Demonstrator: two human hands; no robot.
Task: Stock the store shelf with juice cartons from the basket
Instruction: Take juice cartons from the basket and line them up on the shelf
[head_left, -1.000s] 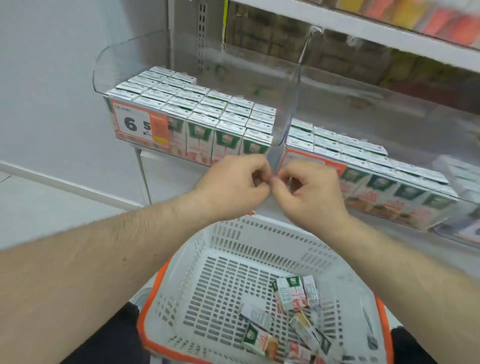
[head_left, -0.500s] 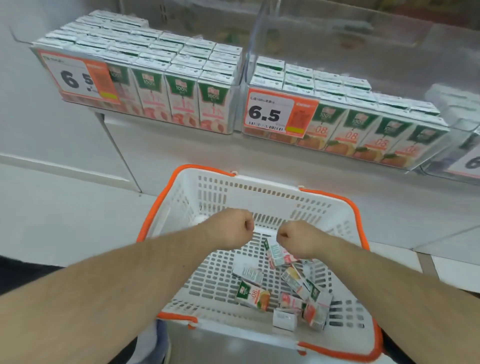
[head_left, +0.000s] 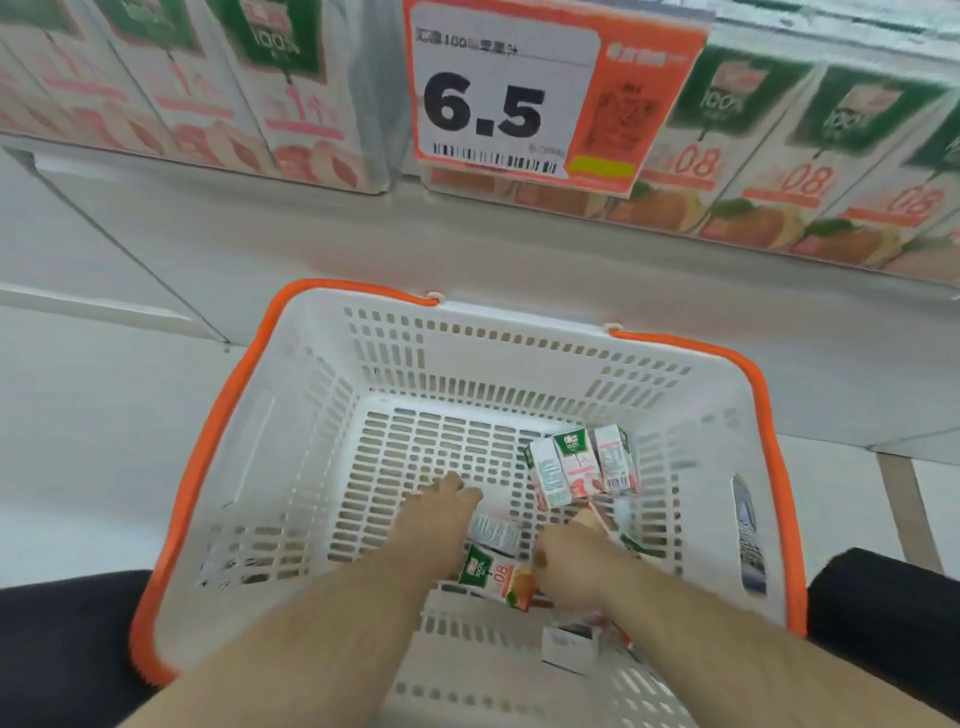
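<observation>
Tag (head_left: 511, 93) "6.5", carton (head_left: 496, 574) "08", basket (head_left: 322, 384)

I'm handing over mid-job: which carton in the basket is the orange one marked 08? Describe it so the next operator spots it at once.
Look into the white basket with the orange rim, below the 6.5 price tag. The carton lies flat on the basket floor between the left hand and the right hand. Unlike the upright pink cartons farther back, it shows orange fruit and "08".
</observation>
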